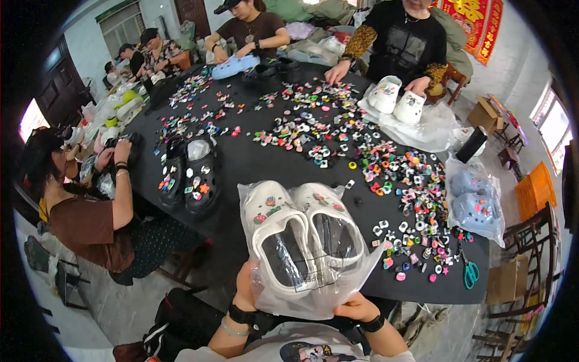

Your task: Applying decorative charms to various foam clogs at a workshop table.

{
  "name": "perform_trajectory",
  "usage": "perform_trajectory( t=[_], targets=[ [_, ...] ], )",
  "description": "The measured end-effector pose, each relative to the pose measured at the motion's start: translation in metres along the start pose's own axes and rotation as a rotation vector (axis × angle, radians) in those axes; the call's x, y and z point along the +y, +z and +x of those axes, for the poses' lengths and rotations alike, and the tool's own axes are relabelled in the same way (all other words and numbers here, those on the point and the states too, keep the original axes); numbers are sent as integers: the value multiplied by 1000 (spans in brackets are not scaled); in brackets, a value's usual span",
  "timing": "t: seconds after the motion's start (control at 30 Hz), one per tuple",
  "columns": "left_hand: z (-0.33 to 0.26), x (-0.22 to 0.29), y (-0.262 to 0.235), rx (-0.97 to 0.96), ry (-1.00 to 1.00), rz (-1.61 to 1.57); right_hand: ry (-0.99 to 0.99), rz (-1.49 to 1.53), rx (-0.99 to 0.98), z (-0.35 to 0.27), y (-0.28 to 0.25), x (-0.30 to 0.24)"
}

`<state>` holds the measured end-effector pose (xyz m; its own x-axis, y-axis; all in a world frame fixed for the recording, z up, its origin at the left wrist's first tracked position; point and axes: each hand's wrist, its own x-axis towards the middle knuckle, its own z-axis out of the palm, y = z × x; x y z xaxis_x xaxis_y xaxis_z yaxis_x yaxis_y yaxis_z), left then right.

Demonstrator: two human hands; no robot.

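A pair of white clogs (282, 238) with colourful charms sits inside a clear plastic bag (319, 306) in front of me, above the table's near edge. My left hand (244, 291) holds the bag by its lower left side; those fingers are mostly hidden behind it. At the lower right corner, my right hand (358, 308) grips the bag's edge between thumb and fingers. Just beyond the bag, to the left, stand black clogs (200, 175) with charms on them.
Many small charms (416, 199) lie scattered over the black table (265, 163). Scissors (470, 273) with teal handles and bagged blue clogs (475, 202) are at the right. Across the table, a person handles white clogs (386, 95); another holds a light blue clog (235, 67). Someone works at the left.
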<state>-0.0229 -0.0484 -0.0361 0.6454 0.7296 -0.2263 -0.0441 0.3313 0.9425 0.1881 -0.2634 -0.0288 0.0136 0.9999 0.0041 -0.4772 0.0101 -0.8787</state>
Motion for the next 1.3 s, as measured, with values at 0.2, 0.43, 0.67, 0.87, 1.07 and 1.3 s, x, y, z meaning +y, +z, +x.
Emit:
perform_trajectory(
  t=[0.2,0.43,0.67,0.87,1.07,1.3],
  targets=[
    [8,1,-3,60,25,-266,27,-448,-124,1,-3,-16],
    [-21,6,-35,-86,-134,-111,100,-552,12,-14,-8,-12],
    [-67,-20,-25,-186,-50,211,12,-652,47,-3,9,7],
    [-37,-7,18,-124,-172,262,32,-150,627,3,-10,8],
    [-32,-12,21,-325,-31,-40,304,-304,345,-16,-15,-11],
    [-60,-21,9,-417,-383,180,316,-505,124,11,22,-2]
  ],
)
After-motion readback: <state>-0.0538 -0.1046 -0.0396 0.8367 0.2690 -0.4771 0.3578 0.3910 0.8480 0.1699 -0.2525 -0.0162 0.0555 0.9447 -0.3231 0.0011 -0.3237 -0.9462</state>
